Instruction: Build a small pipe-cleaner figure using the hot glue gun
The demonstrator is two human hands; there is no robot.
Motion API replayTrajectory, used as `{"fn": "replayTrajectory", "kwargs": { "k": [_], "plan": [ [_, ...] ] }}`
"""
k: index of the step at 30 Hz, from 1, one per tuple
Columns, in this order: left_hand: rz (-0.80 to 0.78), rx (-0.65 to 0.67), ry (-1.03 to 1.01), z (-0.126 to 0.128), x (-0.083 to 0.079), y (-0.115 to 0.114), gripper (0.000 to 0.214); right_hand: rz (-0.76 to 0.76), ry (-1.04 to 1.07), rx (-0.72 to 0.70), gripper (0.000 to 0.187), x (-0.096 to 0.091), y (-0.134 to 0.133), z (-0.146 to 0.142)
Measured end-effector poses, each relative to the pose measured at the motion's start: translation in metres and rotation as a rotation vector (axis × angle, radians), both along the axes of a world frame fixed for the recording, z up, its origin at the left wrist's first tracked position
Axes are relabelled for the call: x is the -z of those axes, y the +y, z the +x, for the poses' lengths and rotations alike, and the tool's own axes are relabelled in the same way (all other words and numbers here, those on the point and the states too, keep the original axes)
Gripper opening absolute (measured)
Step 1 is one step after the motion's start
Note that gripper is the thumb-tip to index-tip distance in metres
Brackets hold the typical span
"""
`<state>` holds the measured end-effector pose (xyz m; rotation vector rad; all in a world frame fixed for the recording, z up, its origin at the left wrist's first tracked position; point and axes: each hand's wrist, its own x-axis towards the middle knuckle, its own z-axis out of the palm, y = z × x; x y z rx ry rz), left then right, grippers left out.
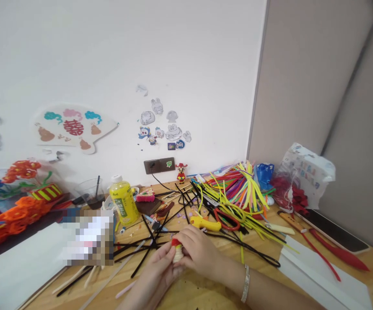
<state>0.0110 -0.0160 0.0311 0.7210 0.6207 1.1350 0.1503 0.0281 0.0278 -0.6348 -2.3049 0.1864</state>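
Both my hands meet low in the middle of the view over a wooden table [205, 297]. My left hand [155, 275] and my right hand [197, 252] pinch a small craft piece [177, 250] between them; it is cream-coloured with a red top. Fingers of both hands are closed on it. A silver bracelet [245, 284] sits on my right wrist. Several black pipe cleaners [147, 241] lie just behind my hands. A yellow glue gun [205, 223] lies right behind my right hand.
A heap of coloured pipe cleaners [238, 189] and red-handled scissors [226, 219] lie at the right. A yellow bottle [123, 200], a plastic cup [91, 193] and orange pipe-cleaner flowers [15, 211] stand at the left. White paper [18, 267], a plastic bag [305, 170] and a dark tablet [334, 230] are nearby.
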Motion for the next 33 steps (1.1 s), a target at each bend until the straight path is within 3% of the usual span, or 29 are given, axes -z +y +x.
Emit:
{"fn": "replayTrajectory", "kwargs": {
  "k": [8, 13, 15, 25, 33],
  "plan": [
    [-0.013, -0.079, 0.011, -0.004, -0.009, 0.0, 0.023, -0.01, 0.039, 0.02, 0.068, 0.005, 0.006, 0.003],
    [-0.014, -0.275, 0.07, -0.017, -0.004, 0.007, 0.017, -0.018, 0.135, 0.106, 0.029, 0.003, 0.003, 0.006],
    [-0.011, -0.328, 0.093, -0.021, -0.002, 0.011, 0.022, 0.002, 0.183, 0.13, 0.022, 0.004, 0.004, 0.006],
    [0.048, -0.444, 0.197, -0.039, -0.007, 0.023, 0.053, 0.044, 0.118, 0.179, 0.02, 0.008, 0.006, 0.004],
    [0.09, -0.492, 0.281, -0.045, 0.001, 0.029, 0.049, 0.013, 0.045, 0.223, 0.019, 0.009, 0.009, 0.003]
  ]
}}
